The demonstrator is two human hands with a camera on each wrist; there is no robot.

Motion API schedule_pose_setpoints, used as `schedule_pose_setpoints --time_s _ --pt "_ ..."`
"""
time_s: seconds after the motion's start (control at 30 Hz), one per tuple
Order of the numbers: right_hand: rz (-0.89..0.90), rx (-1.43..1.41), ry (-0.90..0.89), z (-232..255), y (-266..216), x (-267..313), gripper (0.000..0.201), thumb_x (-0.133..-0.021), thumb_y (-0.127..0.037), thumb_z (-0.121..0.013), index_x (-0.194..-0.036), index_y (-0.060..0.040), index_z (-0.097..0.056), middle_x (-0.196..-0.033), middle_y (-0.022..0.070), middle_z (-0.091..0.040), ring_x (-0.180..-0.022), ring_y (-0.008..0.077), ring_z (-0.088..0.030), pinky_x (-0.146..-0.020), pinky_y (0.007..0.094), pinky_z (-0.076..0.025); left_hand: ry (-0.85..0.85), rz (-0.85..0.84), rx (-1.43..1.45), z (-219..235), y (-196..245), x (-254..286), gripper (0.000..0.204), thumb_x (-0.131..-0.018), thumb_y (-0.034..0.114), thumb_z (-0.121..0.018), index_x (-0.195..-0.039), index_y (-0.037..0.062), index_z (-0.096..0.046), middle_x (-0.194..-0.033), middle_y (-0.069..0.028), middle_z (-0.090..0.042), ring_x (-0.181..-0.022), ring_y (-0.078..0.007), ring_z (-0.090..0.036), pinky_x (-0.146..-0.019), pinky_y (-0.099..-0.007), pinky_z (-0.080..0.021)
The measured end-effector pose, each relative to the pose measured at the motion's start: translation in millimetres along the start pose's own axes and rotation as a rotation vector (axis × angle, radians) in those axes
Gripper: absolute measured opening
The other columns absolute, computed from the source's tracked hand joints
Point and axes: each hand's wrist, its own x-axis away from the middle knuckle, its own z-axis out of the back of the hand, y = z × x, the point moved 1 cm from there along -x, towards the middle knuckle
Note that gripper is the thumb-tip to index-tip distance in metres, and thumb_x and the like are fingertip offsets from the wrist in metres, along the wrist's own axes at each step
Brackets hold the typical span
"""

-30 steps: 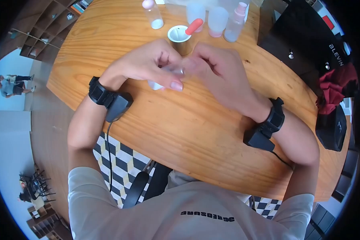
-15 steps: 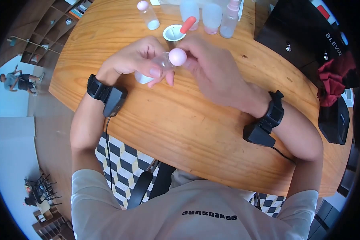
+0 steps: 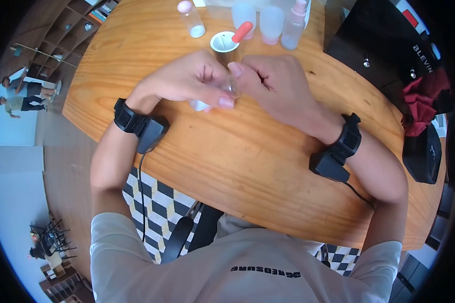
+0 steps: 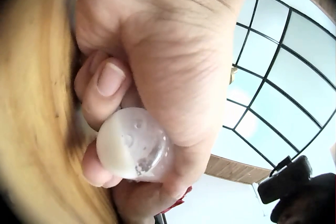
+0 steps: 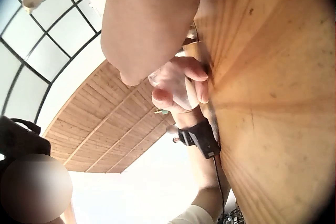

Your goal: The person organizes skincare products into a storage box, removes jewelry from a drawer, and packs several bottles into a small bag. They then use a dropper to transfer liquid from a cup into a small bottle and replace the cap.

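The left hand (image 3: 184, 81) grips a small clear bottle (image 3: 200, 105) above the wooden table, thumb along its side. White contents fill part of the bottle (image 4: 131, 142), whose rounded base shows in the left wrist view between the left hand's (image 4: 178, 61) palm and curled fingers. Fingers of the right hand (image 3: 283, 91) are curled at the bottle's upper end, and the pink ball cap is hidden there. From the right wrist view, the right hand (image 5: 147, 19) covers that end, while the bottle's body (image 5: 181, 90) shows in the left hand.
Beyond the hands stand a white-rimmed cup (image 3: 224, 42) with a red-handled tool (image 3: 242, 32), a pink-capped bottle (image 3: 192, 21), two frosted bottles (image 3: 271, 25) and a pink-topped spray bottle (image 3: 293, 28). A black box (image 3: 369, 45), red cloth (image 3: 422, 108) and black case (image 3: 423, 156) lie at right.
Half a second ago the pink ball cap showed on the bottle beside the right hand; now the right fingers cover that end. The bottle has turned in the left hand and moved slightly right.
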Motion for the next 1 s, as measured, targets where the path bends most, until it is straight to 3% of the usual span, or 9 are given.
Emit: schedule_pose_setpoints --time_s 0.07,0.17,0.3,0.37,0.57,0.7,0.77,0.93,1.0 --pt "0.058 0.176 -0.017 2.9 -1.4 -2.5 0.037 -0.096 -0.040 -0.065 -0.079 -0.0074 -0.066 -0.066 0.0097 -0.064 -0.058 0.0276 -0.062 -0.053 0.0397 -0.043 -0.006 0.010 0.013 0.0 3.1 1.6 0.032 -0.093 0.030 -0.077 -0.083 -0.0001 -0.073 -0.064 -0.0027 -0.063 -0.052 -0.0061 -0.051 -0.046 -0.0234 -0.033" --pt "0.246 0.157 0.095 -0.2 -0.2 -2.5 0.026 -0.096 -0.032 -0.068 -0.092 -0.0069 -0.063 -0.077 0.0098 -0.065 -0.067 0.0278 -0.064 -0.057 0.0399 -0.045 -0.044 0.002 0.049 8.7 -4.3 1.0 0.036 -0.094 0.034 -0.074 -0.089 -0.0014 -0.075 -0.065 -0.0043 -0.064 -0.054 -0.0072 -0.054 -0.047 -0.0240 -0.035" --pt "0.288 -0.005 0.111 -4.9 6.2 -3.7 0.021 -0.095 -0.021 -0.070 -0.105 -0.0062 -0.058 -0.084 0.0104 -0.064 -0.077 0.0308 -0.065 -0.063 0.0400 -0.048 -0.101 -0.087 0.121 12.1 0.1 0.4 0.044 -0.091 0.038 -0.072 -0.091 -0.0055 -0.075 -0.066 -0.0084 -0.067 -0.057 -0.0119 -0.059 -0.053 -0.0265 -0.043" --pt "0.327 -0.101 0.040 -5.1 10.8 -2.7 0.028 -0.097 -0.016 -0.070 -0.118 -0.0042 -0.055 -0.104 0.0098 -0.056 -0.084 0.0228 -0.059 -0.077 0.0326 -0.050 -0.109 -0.099 0.121 15.7 -2.4 0.4 0.046 -0.090 0.040 -0.072 -0.091 -0.0062 -0.074 -0.067 -0.0097 -0.067 -0.059 -0.0138 -0.061 -0.056 -0.0271 -0.045" --pt "0.485 -0.122 0.127 -0.5 4.4 -3.6 0.034 -0.095 -0.009 -0.071 -0.125 -0.0048 -0.056 -0.113 0.0098 -0.057 -0.095 0.0219 -0.059 -0.083 0.0327 -0.050 -0.045 -0.118 0.150 10.9 -4.5 -0.7 0.047 -0.087 0.042 -0.074 -0.087 -0.0054 -0.074 -0.076 -0.0121 -0.071 -0.066 -0.0165 -0.065 -0.060 -0.0275 -0.048" --pt "0.424 -0.085 0.140 0.6 -1.8 -2.3 0.036 -0.093 -0.009 -0.072 -0.126 -0.0040 -0.058 -0.111 0.0089 -0.058 -0.094 0.0201 -0.059 -0.083 0.0318 -0.050 -0.052 -0.100 0.060 15.8 -2.9 2.1 0.048 -0.087 0.041 -0.074 -0.093 -0.0060 -0.075 -0.079 -0.0105 -0.071 -0.067 -0.0157 -0.065 -0.062 -0.0278 -0.048" --pt "0.259 -0.046 0.106 0.1 2.9 -2.7 0.030 -0.092 -0.024 -0.075 -0.115 -0.0080 -0.064 -0.102 0.0101 -0.063 -0.086 0.0293 -0.064 -0.076 0.0370 -0.051 -0.062 -0.102 0.078 15.4 -8.2 0.0 0.049 -0.086 0.042 -0.075 -0.096 -0.0061 -0.075 -0.079 -0.0100 -0.071 -0.067 -0.0156 -0.064 -0.061 -0.0276 -0.048" --pt "0.344 -0.202 0.251 -1.3 1.8 -4.5 0.025 -0.093 -0.023 -0.075 -0.110 -0.0079 -0.066 -0.096 0.0064 -0.065 -0.081 0.0238 -0.064 -0.073 0.0358 -0.050 -0.142 -0.067 0.098 20.4 -6.0 2.8 0.055 -0.081 0.044 -0.078 -0.103 -0.0063 -0.075 -0.080 -0.0097 -0.070 -0.071 -0.0168 -0.066 -0.064 -0.0286 -0.049" --pt "0.328 -0.271 0.289 3.0 1.7 -3.1 0.024 -0.092 -0.023 -0.075 -0.108 -0.0081 -0.066 -0.093 0.0055 -0.066 -0.080 0.0223 -0.064 -0.071 0.0356 -0.050 -0.188 -0.125 0.153 20.0 -2.1 3.5 0.058 -0.075 0.042 -0.083 -0.106 -0.0066 -0.075 -0.087 -0.0113 -0.072 -0.081 -0.0193 -0.068 -0.072 -0.0307 -0.051"
